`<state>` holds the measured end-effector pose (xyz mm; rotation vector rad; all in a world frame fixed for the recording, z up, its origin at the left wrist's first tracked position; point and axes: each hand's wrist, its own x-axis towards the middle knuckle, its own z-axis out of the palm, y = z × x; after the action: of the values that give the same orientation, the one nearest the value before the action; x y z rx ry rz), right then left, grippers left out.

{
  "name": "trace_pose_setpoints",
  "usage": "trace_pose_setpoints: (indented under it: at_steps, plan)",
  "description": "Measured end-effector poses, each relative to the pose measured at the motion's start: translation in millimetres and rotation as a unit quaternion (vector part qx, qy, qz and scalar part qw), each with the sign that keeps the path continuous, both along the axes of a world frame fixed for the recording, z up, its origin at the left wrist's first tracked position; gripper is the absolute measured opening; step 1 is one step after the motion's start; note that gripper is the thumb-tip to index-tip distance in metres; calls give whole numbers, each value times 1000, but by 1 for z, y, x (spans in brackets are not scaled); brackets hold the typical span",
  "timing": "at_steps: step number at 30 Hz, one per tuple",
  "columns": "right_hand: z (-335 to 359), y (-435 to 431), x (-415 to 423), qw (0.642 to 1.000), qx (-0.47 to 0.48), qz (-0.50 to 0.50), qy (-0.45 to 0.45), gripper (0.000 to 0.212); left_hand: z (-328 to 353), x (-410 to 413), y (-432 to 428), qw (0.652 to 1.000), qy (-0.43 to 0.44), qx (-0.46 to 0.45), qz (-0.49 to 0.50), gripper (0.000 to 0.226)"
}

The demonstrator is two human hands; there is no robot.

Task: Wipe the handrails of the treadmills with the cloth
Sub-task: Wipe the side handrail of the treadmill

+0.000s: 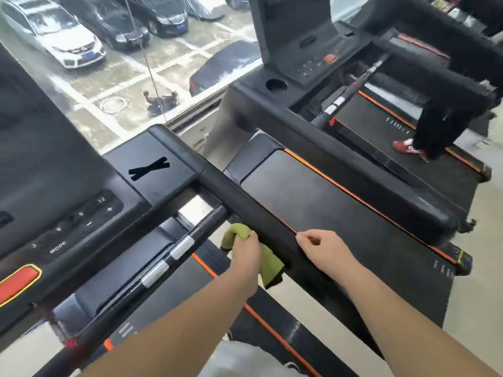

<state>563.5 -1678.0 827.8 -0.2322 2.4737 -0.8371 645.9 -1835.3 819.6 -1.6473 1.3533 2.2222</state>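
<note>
Head camera: our left grip [246, 253] is closed tight around the green cloth [272, 263], pressing it on the left side of the black handrail [231, 191] to rub it. Our right grip [325, 247] curls on the other side, likely to steady us.

Both forearms are bare, and the left hand [246, 254] and the right hand [324, 248] are uncovered too; low between the arms shows a piece of pale, whitish clothing [245, 357]
</note>
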Motion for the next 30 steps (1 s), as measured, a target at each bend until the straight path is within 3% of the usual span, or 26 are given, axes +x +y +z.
trace_pose_setpoints:
  at_steps: [3,5,10,13,15,17,18,19,21,23,25,26,30]
  plan:
    - [1,-4,7,1000,22,-7,11,18,5,-3,-19,995,26,74,62,17]
    - [3,-5,7,999,29,-12,25,18,11,-1,-4,997,7,79,23,17]
    - [7,-7,10,999,25,-7,23,16,32,10,-6,999,16,-32,-34,29]
    - [6,-8,8,999,42,-8,17,22,60,-3,-43,972,145,-183,-34,19]
    - [9,-12,0,998,69,3,6,27,70,-16,-60,909,171,-357,-134,14]
    - [18,-19,-5,994,102,36,-6,31,61,-23,-62,794,95,-523,-295,16]
    - [23,-23,-6,991,117,56,-15,34,50,-24,-56,719,45,-588,-368,21]
    - [28,-28,-5,988,132,77,-26,39,37,-22,-48,651,18,-634,-417,27]
    - [29,-36,2,977,178,117,-23,56,15,-17,-30,575,57,-660,-480,35]
    - [23,-38,9,965,225,128,25,70,2,-21,-32,526,110,-656,-530,46]
    - [18,-35,13,963,237,113,60,70,0,-37,-60,481,104,-685,-537,51]
    - [18,-35,13,965,235,104,62,67,1,-49,-81,474,76,-697,-533,48]
    - [21,-33,10,966,233,103,42,68,10,-83,-147,515,-30,-711,-478,35]
